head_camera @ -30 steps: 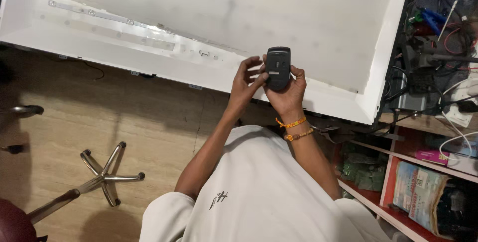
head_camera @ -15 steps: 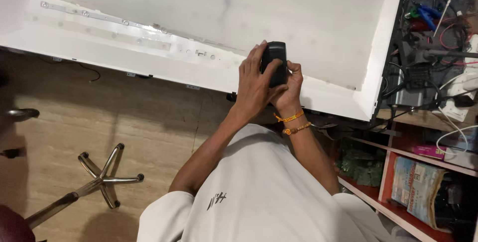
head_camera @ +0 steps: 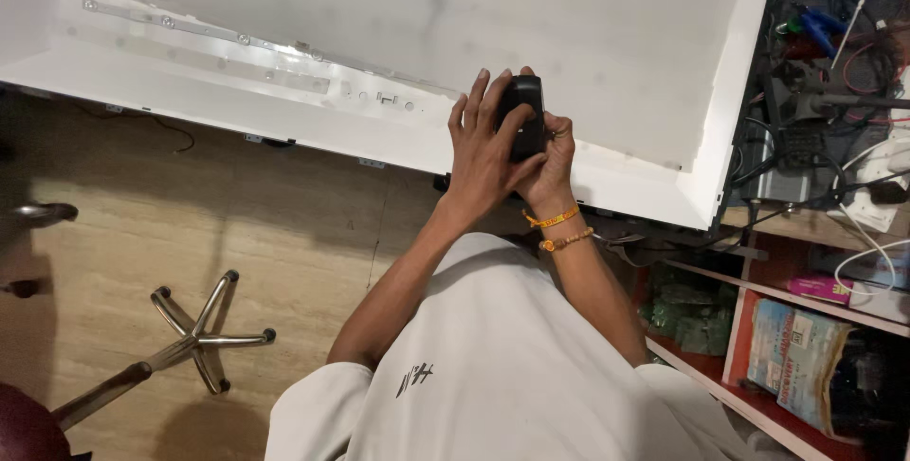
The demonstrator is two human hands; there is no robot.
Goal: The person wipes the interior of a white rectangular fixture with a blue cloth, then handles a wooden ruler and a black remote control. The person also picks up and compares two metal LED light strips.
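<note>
Hands had closed tighter: left hand (head_camera: 483,153) now wrapped over the small black plastic handheld device (head_camera: 522,115), right hand (head_camera: 555,153) gripping beneath, above the white panel (head_camera: 607,35).

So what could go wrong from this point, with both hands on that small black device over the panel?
1. The black device is held above the white panel by the left hand and right hand; a slip could drop it onto the sheet.
2. The tangled cables lie close on the right and might snag an elbow.
</note>
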